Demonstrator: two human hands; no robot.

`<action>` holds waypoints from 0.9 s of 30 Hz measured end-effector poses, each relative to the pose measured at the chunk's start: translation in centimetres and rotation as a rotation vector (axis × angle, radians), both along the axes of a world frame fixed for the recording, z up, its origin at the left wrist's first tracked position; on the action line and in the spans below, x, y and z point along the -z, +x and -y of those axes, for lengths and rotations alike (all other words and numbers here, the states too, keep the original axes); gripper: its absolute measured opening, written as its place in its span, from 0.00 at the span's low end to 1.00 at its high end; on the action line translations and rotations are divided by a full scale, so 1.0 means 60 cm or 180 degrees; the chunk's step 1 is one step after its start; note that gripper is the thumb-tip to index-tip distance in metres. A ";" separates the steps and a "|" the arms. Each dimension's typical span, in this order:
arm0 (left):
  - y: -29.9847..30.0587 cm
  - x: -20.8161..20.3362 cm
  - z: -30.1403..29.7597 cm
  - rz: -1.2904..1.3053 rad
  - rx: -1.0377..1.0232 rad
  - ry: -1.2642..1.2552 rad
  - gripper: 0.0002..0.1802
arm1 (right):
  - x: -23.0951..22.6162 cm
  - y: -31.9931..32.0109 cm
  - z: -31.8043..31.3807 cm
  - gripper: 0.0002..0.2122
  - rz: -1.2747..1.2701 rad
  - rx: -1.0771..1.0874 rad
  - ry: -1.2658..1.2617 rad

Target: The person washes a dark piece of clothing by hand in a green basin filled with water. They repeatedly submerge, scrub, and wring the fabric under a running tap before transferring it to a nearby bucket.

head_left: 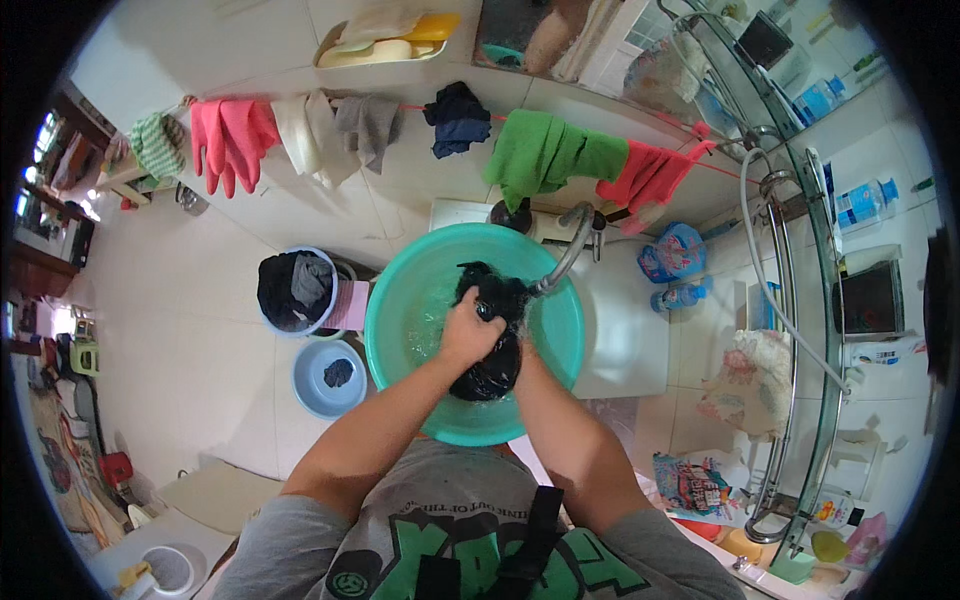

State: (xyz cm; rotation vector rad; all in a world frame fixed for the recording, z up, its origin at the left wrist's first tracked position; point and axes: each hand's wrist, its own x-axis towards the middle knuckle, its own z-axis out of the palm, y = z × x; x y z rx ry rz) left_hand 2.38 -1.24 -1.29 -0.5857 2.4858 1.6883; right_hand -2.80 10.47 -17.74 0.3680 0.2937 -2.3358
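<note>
A wet, dark black garment (492,372) is bunched up in the large turquoise basin (376,345) in front of me. My left hand (470,330) is closed on its upper part, thumb across the cloth. Against the garment's right side rests my right hand (526,350), its fingers hidden behind the cloth. The curved metal tap (575,250) reaches over the basin's right side, its mouth close to the garment. Water lies in the basin around the cloth.
Left of the basin stand a tub of dark clothes (297,290) and a small blue basin (330,402) with a dark cloth in it. Gloves and cloths, among them a green towel (550,155), hang from a line ahead. A glass shelf (828,400) with a rail runs along the right.
</note>
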 end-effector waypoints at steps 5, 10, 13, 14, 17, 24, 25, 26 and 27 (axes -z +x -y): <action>0.002 0.040 0.095 -0.0032 0.0528 -0.1821 0.39 | -0.259 0.038 -0.017 0.15 -0.1011 -0.1239 0.3272; 0.011 -0.037 0.068 0.0022 0.1125 -0.2745 0.45 | -0.391 0.042 -0.012 0.17 -0.3344 -0.0432 0.4386; 0.025 0.100 0.062 -0.0018 0.0465 -0.0689 0.45 | -0.434 0.020 0.072 0.26 -0.3420 -0.0398 0.4569; 0.048 0.234 0.107 -0.0685 0.0265 0.0061 0.43 | -0.442 0.027 0.135 0.28 -0.3492 -0.0537 0.4580; 0.002 0.092 0.045 0.0611 0.0547 0.3259 0.38 | -0.385 0.004 0.134 0.29 -0.3146 -0.0425 0.4632; 0.014 0.005 0.050 0.1031 -0.0433 0.4360 0.30 | -0.399 0.070 0.024 0.09 -0.4013 0.0118 0.4566; 0.020 0.008 0.061 0.0988 -0.0435 0.4632 0.31 | -0.391 0.079 -0.003 0.11 -0.4139 0.0206 0.4839; 0.024 0.012 0.070 0.0956 -0.0413 0.4903 0.31 | -0.371 0.086 -0.029 0.13 -0.4247 0.0314 0.5130; 0.024 -0.036 0.063 0.1218 -0.0457 0.4728 0.32 | -0.335 0.089 -0.062 0.15 -0.3540 0.0220 0.5226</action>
